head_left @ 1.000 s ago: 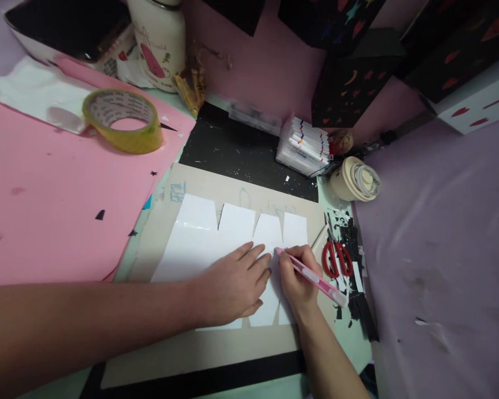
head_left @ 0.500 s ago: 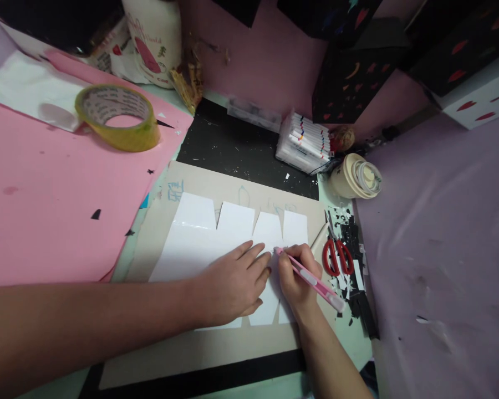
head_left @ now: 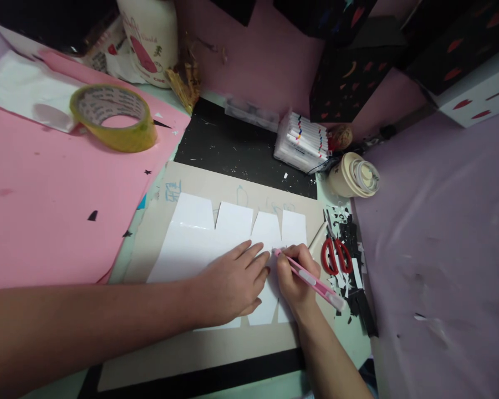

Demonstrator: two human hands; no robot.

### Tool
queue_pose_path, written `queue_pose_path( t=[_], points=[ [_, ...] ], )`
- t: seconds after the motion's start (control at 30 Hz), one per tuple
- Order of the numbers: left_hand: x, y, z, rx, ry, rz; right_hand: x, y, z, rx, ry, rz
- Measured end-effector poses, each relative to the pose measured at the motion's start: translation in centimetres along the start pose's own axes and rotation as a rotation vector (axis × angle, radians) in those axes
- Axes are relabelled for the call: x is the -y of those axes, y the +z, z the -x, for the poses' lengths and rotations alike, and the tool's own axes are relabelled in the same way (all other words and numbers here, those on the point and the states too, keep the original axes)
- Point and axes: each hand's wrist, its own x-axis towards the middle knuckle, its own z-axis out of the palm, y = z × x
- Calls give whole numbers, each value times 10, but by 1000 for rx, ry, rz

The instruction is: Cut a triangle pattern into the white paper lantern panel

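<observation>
A white card (head_left: 199, 244) with flaps cut along its far and near edges lies on a beige board (head_left: 145, 249). My left hand (head_left: 237, 280) rests flat on the card, fingers slightly spread and holding nothing. Close to its fingertips, my right hand (head_left: 297, 277) grips a slim pink craft knife (head_left: 311, 280) like a pen. Its tip meets the card just below the flaps, too small to make out clearly. Small dark marks show on the card around the tip.
Red-handled scissors (head_left: 336, 256) lie among black and white scraps on the right. Behind them stands a lidded cup (head_left: 353, 176), beside a case of markers (head_left: 303, 143). A yellow tape roll (head_left: 125, 130) sits on pink paper (head_left: 58, 210). Decorated black boxes (head_left: 347, 77) rise at the back.
The whole view has shifted slightly. My right hand and the craft knife's tip have moved very little on the card; my left hand keeps its place.
</observation>
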Motion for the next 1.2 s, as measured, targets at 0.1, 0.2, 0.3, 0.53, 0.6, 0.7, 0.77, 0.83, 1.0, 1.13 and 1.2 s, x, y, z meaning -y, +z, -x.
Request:
queue_pose_path(
  t=[0.1, 0.2, 0.3, 0.53, 0.6, 0.7, 0.77, 0.83, 1.0, 1.13, 1.2],
  points=[
    [0, 0, 0, 5, 0, 1, -2, 0, 1, 3, 3, -10],
    [0, 1, 1, 3, 1, 0, -4, 0, 2, 10, 18, -21],
    [1, 2, 1, -6, 1, -8, -2, 1, 2, -16, 69, -31],
    [1, 3, 1, -7, -2, -12, 5, 1, 0, -30, 117, -3],
    [1, 2, 2, -7, -4, -8, 5, 0, 0, -29, 107, 0],
    [0, 0, 2, -4, -4, -2, 6, 0, 0, -31, 90, 6],
    [0, 0, 2, -2, -5, 1, 6, -1, -1, -33, 81, 11],
    [1, -1, 1, 0, -5, 4, 6, -1, -1, -33, 77, 16],
    [0, -1, 0, 12, -6, 4, 5, 1, -1, -36, 57, 14],
    [0, -1, 1, 19, -5, 8, 3, 2, -1, -43, 20, 1],
    [0, 0, 2, 16, -5, 8, 2, 2, 0, -28, 14, -9]
  ],
)
